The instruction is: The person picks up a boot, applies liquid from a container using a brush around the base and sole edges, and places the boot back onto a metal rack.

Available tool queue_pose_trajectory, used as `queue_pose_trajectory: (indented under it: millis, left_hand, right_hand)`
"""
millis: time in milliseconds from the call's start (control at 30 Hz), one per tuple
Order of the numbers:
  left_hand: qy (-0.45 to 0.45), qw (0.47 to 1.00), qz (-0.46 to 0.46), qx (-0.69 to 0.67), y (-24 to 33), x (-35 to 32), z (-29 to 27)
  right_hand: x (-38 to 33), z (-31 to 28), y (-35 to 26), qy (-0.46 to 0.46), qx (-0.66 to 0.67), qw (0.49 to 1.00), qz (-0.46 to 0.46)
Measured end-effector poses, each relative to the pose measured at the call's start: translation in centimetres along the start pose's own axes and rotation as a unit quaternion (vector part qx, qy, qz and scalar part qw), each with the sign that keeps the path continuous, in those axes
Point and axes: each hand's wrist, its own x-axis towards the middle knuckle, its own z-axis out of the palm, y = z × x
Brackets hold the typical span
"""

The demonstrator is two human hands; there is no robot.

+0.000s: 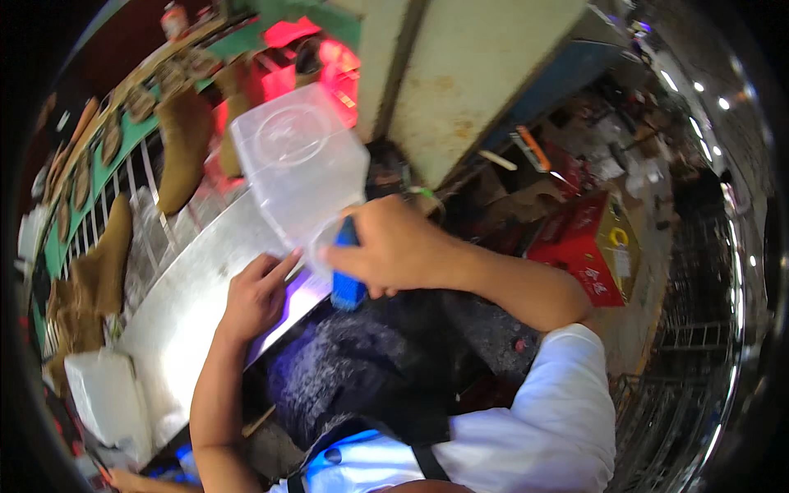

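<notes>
A clear plastic container (300,160) with a round embossed lid stands tilted on the edge of a steel counter (189,304). My right hand (394,246) grips a blue tool (347,283) pressed against the container's lower corner. The fingers of my left hand (256,296) lie flat on the counter, their tips touching the container's bottom edge.
Brown stuffed sacks (185,140) lean on a white wire rack (156,246) left of the counter. A white foam block (107,394) sits at the counter's near end. A red carton (588,242) stands on the floor to the right, behind a concrete pillar (460,74).
</notes>
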Motion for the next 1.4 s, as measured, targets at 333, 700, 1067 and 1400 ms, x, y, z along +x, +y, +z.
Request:
queue_pose_trajectory:
  millis: [333,700,1067,1400]
  left_hand:
    - [-0.016,1.000,-0.006,-0.015,-0.4,-0.2,-0.1]
    - [-0.009,1.000,0.000,-0.012,-1.1,-0.6,0.1]
    - [-0.008,1.000,-0.013,-0.009,-0.6,-0.6,-0.4]
    - [-0.013,1.000,-0.022,-0.008,-0.6,-0.6,-0.4]
  right_hand:
    - [-0.2,2.2,3.7,0.188,-0.137,0.968,-0.090]
    - [-0.3,-0.3,1.8,0.211,0.146,0.966,-0.021]
    - [-3.0,7.2,8.8,0.341,-0.058,0.914,-0.211]
    - [-5.9,6.5,5.8,0.292,-0.230,0.905,-0.205]
